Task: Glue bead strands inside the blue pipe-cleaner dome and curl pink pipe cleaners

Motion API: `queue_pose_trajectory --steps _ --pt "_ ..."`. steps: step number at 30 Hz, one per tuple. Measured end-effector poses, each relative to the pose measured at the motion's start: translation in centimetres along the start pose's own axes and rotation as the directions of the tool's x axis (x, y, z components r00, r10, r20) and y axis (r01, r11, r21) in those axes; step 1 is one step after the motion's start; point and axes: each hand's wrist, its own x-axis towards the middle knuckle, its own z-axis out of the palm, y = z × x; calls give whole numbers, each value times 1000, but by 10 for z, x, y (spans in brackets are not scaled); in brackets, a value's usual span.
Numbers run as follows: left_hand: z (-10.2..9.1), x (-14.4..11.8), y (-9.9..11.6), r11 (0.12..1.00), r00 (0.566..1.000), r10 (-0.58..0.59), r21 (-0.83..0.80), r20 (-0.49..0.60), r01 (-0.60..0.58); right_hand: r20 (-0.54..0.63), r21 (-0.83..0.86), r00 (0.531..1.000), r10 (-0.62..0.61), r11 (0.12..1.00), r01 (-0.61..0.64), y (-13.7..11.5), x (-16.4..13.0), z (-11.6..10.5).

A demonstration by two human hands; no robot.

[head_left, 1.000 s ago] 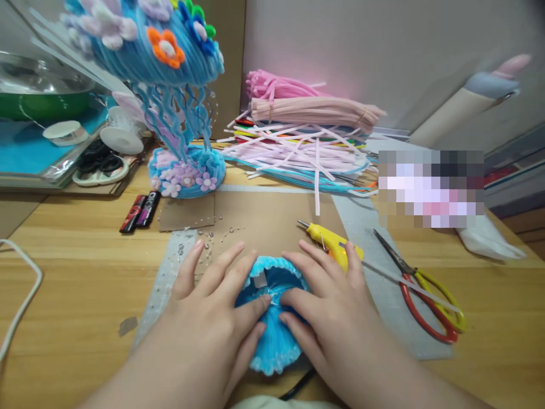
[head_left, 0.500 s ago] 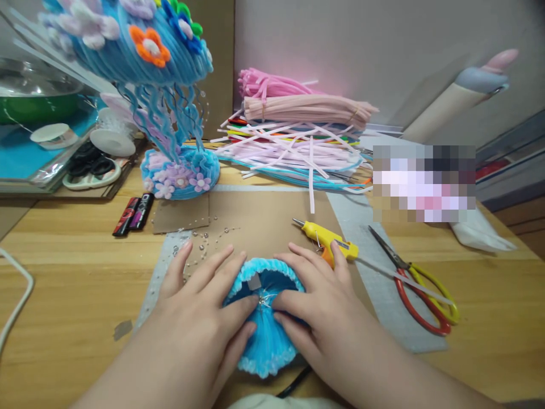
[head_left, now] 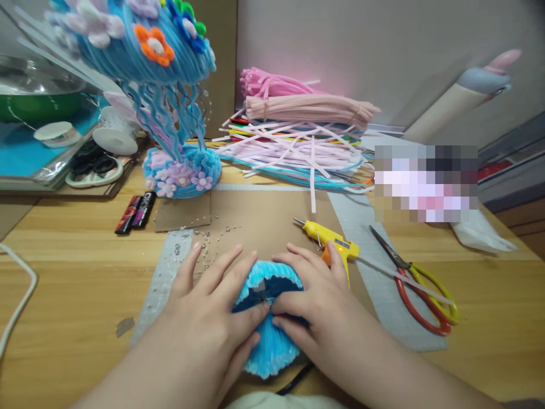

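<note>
A blue pipe-cleaner dome (head_left: pixel 272 346) with a ruffled rim lies at the front of the cardboard sheet, its hollow side facing me. My left hand (head_left: pixel 213 307) grips its left side, with the index finger and thumb reaching inside. From the right, my right hand (head_left: pixel 315 295) holds the opposite side, its index finger and thumb also in the hollow. Thin wires meet near the fingertips at the centre; the fingers partly hide them. Just beyond my right hand lies a yellow glue gun (head_left: pixel 327 233). Strings of clear beads (head_left: pixel 204 238) lie beyond my left hand.
Red-and-yellow-handled scissors (head_left: pixel 413 284) lie at right. Bundles of pipe cleaners (head_left: pixel 306 108) are stacked at the back. A blue jellyfish-like pipe-cleaner piece (head_left: pixel 170 62) with flowers stands back left, near two small tubes (head_left: pixel 136 211). A white cable (head_left: pixel 25 284) runs along the left edge.
My left hand has shifted slightly right with the dome's left edge, and the hollow looks narrower. My right hand stays nearly in place.
</note>
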Motion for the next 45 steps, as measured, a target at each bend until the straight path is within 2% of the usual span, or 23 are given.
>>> queue_pose_trajectory --steps 3,5,8,10,14,20,25,36,42,45 --pt "5 -1 0 1000 1000 -3 3 -12 3 6 11 1000 -4 1000 4 0 -1 -6" --pt "6 -1 0 1000 1000 -8 4 -14 8 -30 -11 1000 2 1000 -2 0 -1 -9" --pt "6 -1 0 1000 1000 -11 -8 -4 11 -107 -69 994 1 998 -8 0 -1 -7" --pt "4 -1 0 1000 1000 -16 -20 -3 16 -118 -75 993 -10 997 1 -1 0 -2" --pt "0 -1 1 999 1000 -22 -29 -6 21 -97 -47 995 -22 999 17 -2 3 5" --pt "-7 5 1 999 999 -28 -29 16 28 -64 -60 998 -26 998 22 -2 6 1" --pt "-7 5 2 999 999 -35 -19 25 36 -97 -49 992 -83 996 79 -1 6 2" --pt "1 3 -1 998 1000 -8 -63 -21 7 -41 -49 996 -77 996 75 -1 6 2" --pt "-5 7 0 996 999 -2 -84 42 5 -27 -60 996 -83 995 82 -2 8 2" --pt "-6 7 0 996 999 3 -87 39 1 -12 -46 996 -88 995 87 -2 9 1"
